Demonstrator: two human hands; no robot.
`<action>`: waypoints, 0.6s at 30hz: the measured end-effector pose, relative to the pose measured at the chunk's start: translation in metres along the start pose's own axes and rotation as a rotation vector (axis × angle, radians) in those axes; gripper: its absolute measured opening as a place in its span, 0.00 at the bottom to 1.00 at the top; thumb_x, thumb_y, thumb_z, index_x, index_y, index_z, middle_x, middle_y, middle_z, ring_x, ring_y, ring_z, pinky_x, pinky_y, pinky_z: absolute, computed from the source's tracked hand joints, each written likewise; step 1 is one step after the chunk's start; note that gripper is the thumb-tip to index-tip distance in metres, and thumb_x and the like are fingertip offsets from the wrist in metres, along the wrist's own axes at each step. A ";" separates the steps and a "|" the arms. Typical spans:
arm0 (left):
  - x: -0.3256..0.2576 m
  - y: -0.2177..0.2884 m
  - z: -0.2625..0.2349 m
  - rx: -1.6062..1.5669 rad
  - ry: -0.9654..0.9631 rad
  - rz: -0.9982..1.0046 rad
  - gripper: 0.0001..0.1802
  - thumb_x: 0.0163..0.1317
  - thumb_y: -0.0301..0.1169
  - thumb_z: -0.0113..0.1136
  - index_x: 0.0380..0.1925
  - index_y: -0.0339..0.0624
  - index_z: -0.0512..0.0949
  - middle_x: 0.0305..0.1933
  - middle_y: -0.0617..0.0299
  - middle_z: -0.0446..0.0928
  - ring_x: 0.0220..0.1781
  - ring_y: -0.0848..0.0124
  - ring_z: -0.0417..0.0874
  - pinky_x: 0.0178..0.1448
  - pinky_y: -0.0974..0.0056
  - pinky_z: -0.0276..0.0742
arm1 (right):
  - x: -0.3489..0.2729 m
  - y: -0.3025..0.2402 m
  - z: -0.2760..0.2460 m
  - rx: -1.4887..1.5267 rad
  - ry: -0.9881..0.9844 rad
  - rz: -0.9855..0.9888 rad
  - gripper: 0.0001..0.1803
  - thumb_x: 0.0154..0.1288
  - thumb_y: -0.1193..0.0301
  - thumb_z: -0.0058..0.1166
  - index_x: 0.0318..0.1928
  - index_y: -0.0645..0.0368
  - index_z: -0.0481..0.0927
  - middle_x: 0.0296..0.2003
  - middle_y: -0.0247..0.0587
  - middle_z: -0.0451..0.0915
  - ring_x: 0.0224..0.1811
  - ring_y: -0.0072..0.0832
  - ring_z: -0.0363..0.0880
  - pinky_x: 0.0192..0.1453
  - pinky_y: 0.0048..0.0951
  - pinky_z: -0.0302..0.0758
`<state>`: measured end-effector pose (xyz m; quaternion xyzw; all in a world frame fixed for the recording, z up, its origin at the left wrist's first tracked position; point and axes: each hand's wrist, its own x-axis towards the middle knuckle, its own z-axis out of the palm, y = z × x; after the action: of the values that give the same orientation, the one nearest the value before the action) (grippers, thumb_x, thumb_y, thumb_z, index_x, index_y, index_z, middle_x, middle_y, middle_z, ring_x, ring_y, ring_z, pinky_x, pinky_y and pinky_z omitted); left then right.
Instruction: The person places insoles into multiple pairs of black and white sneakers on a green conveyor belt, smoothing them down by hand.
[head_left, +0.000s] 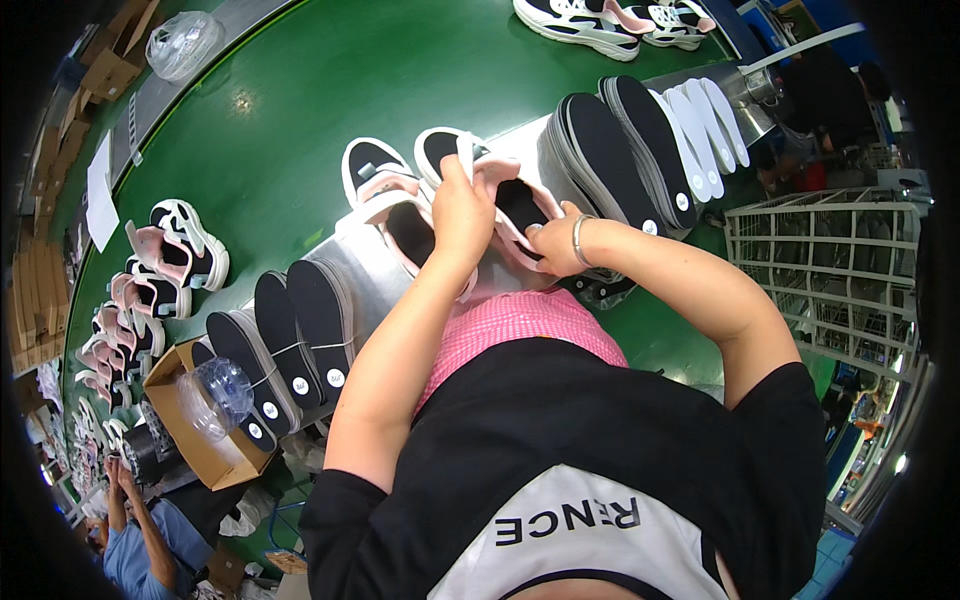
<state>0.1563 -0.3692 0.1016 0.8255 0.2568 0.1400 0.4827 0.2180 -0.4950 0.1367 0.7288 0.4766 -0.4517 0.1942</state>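
Note:
A white, black and pink sneaker (513,200) rests on the metal ledge in front of me, its opening toward me. My left hand (463,212) is closed on its tongue and upper. At the heel, my right hand (562,243) grips the collar, thumb at the inner edge, a silver bangle on the wrist. Left of it, its matching sneaker (385,190) stands partly hidden behind my left hand and forearm. Stacks of black insoles (600,150) lie just right of my hands; another stack of black insoles (322,315) lies to the left.
White insoles (690,135) lie at the right. A cardboard box (165,400) holding a clear plastic roll (215,395) is at the left. Finished-looking sneakers (170,260) line the green table (290,110). A wire rack (820,265) stands right; a co-worker (150,540) is lower left.

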 end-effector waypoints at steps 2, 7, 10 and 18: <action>-0.004 -0.006 -0.002 -0.078 -0.032 0.031 0.08 0.58 0.24 0.45 0.34 0.31 0.60 0.28 0.42 0.75 0.33 0.48 0.77 0.34 0.55 0.71 | -0.015 0.001 -0.006 0.043 0.200 -0.087 0.21 0.55 0.63 0.44 0.48 0.58 0.69 0.32 0.43 0.79 0.45 0.38 0.74 0.62 0.52 0.46; -0.019 -0.014 -0.017 -0.189 -0.053 -0.058 0.10 0.58 0.22 0.43 0.39 0.30 0.59 0.31 0.41 0.75 0.35 0.49 0.78 0.37 0.55 0.71 | -0.072 0.019 -0.031 0.420 0.961 -0.111 0.14 0.59 0.69 0.45 0.46 0.56 0.72 0.30 0.35 0.77 0.37 0.30 0.75 0.60 0.46 0.52; -0.019 -0.014 -0.015 -0.149 -0.084 -0.055 0.10 0.59 0.23 0.41 0.40 0.31 0.60 0.36 0.45 0.74 0.39 0.56 0.78 0.40 0.61 0.73 | -0.072 0.012 -0.011 0.221 0.748 -0.109 0.16 0.55 0.68 0.49 0.45 0.57 0.72 0.30 0.36 0.77 0.39 0.31 0.74 0.60 0.47 0.52; -0.013 -0.012 -0.004 -0.140 -0.010 -0.034 0.10 0.58 0.22 0.45 0.39 0.32 0.61 0.34 0.44 0.74 0.36 0.50 0.77 0.37 0.56 0.72 | -0.018 -0.021 0.012 0.086 0.432 0.044 0.13 0.53 0.69 0.45 0.37 0.63 0.74 0.34 0.45 0.77 0.40 0.39 0.75 0.56 0.52 0.55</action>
<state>0.1396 -0.3688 0.0938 0.7859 0.2579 0.1453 0.5428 0.1912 -0.5027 0.1488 0.8265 0.4714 -0.3007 0.0661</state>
